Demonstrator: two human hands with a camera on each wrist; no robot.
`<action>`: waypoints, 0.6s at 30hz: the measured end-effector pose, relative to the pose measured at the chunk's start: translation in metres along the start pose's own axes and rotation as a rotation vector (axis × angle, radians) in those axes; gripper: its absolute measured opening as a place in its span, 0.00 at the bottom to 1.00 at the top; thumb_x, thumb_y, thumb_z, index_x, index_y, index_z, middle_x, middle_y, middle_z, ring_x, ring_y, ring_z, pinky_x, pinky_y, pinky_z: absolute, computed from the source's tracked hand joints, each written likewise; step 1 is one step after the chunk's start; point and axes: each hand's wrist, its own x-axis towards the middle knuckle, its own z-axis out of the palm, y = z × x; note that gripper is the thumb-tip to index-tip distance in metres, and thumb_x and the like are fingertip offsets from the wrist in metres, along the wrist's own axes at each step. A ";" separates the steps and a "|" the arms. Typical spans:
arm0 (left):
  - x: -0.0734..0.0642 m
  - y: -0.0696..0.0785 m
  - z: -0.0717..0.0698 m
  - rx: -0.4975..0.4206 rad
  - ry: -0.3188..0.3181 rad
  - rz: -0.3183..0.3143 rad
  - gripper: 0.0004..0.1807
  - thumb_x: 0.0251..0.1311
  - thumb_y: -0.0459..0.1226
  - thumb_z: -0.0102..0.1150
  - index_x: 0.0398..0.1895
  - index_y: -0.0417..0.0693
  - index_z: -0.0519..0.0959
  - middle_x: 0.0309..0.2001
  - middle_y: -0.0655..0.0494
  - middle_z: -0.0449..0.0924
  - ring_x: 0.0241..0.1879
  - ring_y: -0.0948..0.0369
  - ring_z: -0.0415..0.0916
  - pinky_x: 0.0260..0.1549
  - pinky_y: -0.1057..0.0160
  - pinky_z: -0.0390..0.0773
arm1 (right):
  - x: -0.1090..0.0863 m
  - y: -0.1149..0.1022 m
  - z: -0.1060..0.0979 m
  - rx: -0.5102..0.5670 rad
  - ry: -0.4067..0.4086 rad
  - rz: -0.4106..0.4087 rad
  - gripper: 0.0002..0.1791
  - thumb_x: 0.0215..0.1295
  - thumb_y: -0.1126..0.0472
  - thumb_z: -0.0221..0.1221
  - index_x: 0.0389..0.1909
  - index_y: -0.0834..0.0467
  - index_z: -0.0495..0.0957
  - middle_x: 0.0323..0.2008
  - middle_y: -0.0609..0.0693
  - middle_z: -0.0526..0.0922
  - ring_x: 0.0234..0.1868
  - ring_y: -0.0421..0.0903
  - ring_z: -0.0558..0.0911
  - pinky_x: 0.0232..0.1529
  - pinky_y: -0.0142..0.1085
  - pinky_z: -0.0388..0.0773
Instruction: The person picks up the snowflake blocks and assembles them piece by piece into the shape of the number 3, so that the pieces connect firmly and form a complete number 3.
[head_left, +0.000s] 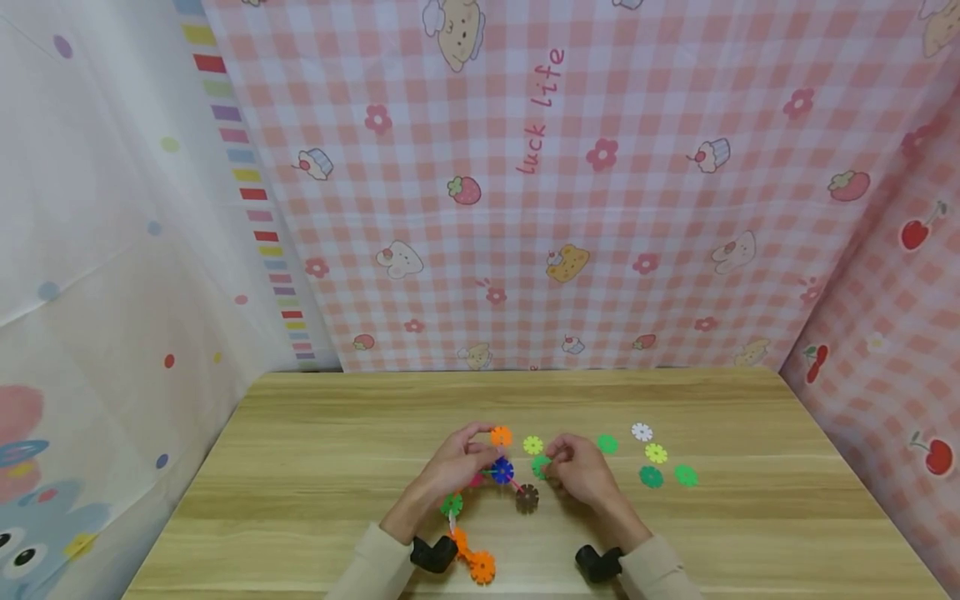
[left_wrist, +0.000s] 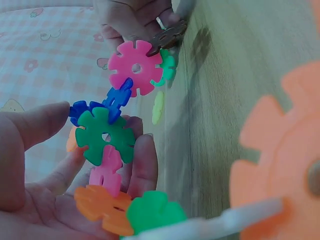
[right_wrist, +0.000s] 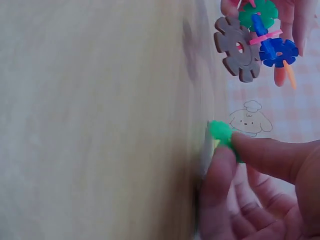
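Observation:
A chain of notched plastic snowflake discs runs from my left hand [head_left: 453, 463], whose thumb and fingers hold it around a blue disc [head_left: 502, 471] and a green disc [left_wrist: 105, 136]. Slotted beyond them are a pink disc [left_wrist: 135, 68] and a brown disc [head_left: 527, 498] at the chain's end. An orange disc [head_left: 501, 436] sticks out by the left fingertips. Toward me the chain hangs down through a green disc [head_left: 451, 505] to orange discs [head_left: 482, 567]. My right hand [head_left: 583, 471] pinches a loose green disc [right_wrist: 223, 134] between thumb and index finger, apart from the chain.
On the wooden table [head_left: 750, 533] lie loose discs: yellow [head_left: 533, 445] between the hands, and to the right green [head_left: 607, 443], white [head_left: 642, 432], yellow-green [head_left: 656, 453], dark green [head_left: 651, 477] and another green [head_left: 686, 476]. A checked curtain [head_left: 660, 208] hangs behind.

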 end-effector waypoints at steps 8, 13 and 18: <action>-0.001 0.001 0.001 0.011 -0.033 0.036 0.30 0.70 0.43 0.57 0.72 0.48 0.64 0.50 0.40 0.83 0.34 0.61 0.80 0.35 0.60 0.82 | 0.002 -0.010 -0.006 0.166 -0.035 -0.011 0.17 0.64 0.74 0.57 0.54 0.69 0.77 0.35 0.59 0.85 0.33 0.53 0.86 0.38 0.40 0.86; -0.001 0.001 0.002 0.030 -0.036 0.047 0.28 0.70 0.42 0.56 0.72 0.51 0.66 0.52 0.39 0.82 0.43 0.58 0.82 0.43 0.53 0.84 | 0.002 -0.019 -0.009 0.239 -0.064 -0.025 0.19 0.67 0.72 0.56 0.58 0.70 0.75 0.40 0.61 0.84 0.40 0.56 0.87 0.45 0.41 0.84; -0.002 0.003 0.004 0.018 -0.055 0.059 0.28 0.71 0.41 0.55 0.73 0.51 0.66 0.49 0.39 0.83 0.42 0.52 0.83 0.46 0.47 0.83 | 0.002 -0.026 -0.010 0.288 -0.080 -0.012 0.19 0.67 0.72 0.57 0.58 0.70 0.75 0.41 0.62 0.85 0.42 0.54 0.88 0.48 0.42 0.83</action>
